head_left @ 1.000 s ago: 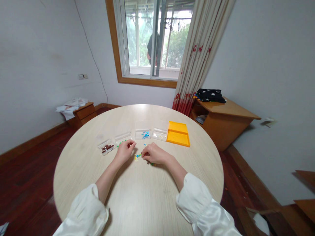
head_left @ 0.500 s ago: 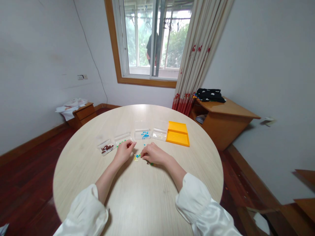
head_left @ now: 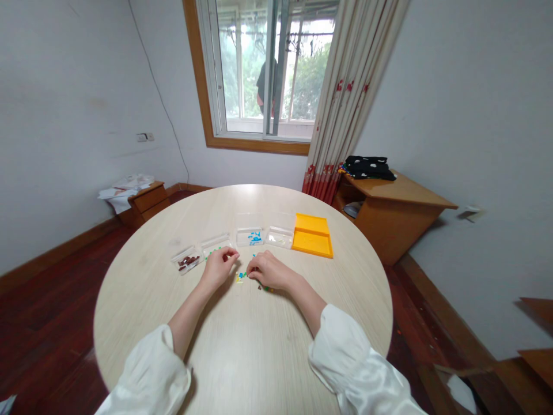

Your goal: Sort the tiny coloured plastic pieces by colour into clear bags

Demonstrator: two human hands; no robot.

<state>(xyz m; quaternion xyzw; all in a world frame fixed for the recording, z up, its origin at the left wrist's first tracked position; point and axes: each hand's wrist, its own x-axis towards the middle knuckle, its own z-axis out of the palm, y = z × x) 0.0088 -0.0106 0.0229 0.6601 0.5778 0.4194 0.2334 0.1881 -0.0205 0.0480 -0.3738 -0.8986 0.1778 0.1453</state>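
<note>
My left hand hovers over the table in front of the box with green pieces, thumb and fingers pinched. Whatever lies between those fingertips is too small to make out. My right hand is low at the table's middle, its fingers pinched down beside a little group of tiny blue, green and yellow pieces. Its fingers hide what they grip. A small brown piece and some green and orange bits lie under the right wrist. One blue piece rests between the hands.
An arc of open clear boxes stands beyond my hands: dark brown pieces, green ones, blue ones, pale ones. An open yellow case ends the row at right. Everything stands on a round wooden table.
Both hands stay almost where they were, with fingers still pinched. The pieces and boxes show no clear movement.
</note>
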